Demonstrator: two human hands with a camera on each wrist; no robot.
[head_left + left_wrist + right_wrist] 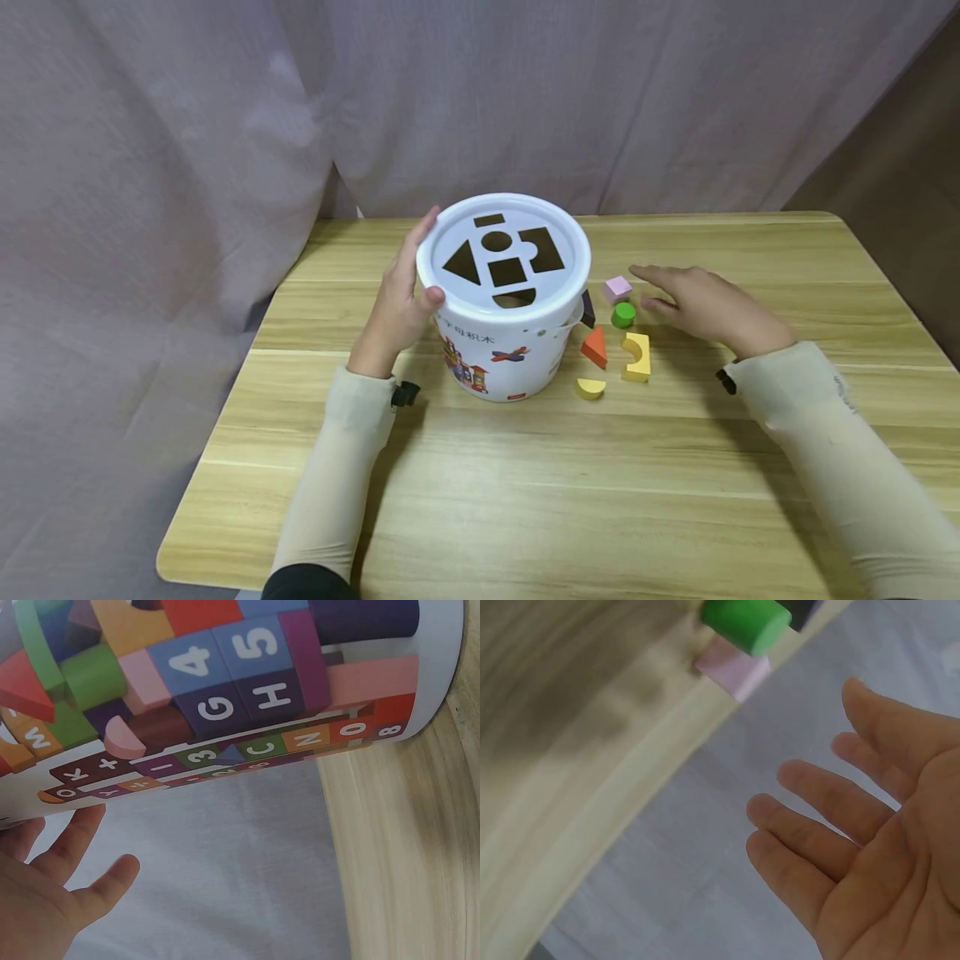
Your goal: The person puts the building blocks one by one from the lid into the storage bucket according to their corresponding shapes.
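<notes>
Just above the middle of the head view, the left hand steadied the white bucket, its fingers reaching up the wall to the lid's rim and the thumb pressed against the side; the left wrist view showed those fingers fairly straight against the printed wall rather than clamped. To the right of centre, the right hand hovered with its fingers spread and relaxed, holding nothing, its fingertips near the pink cube and the green cylinder. By my reading, this was the picking stage of shape sorting: one block was about to be chosen, and the next move would call for pinching a single piece and matching it to its own cutout. The lid was shut on the bucket and showed dark triangle, circle, square, rectangle, half-round and notched holes. The bucket stood upright on the wooden table, with coloured letter and number blocks printed on its wall. Just right of it lay an orange triangle, a yellow arch, a yellow half-round and a dark block, partly hidden behind the bucket.
</notes>
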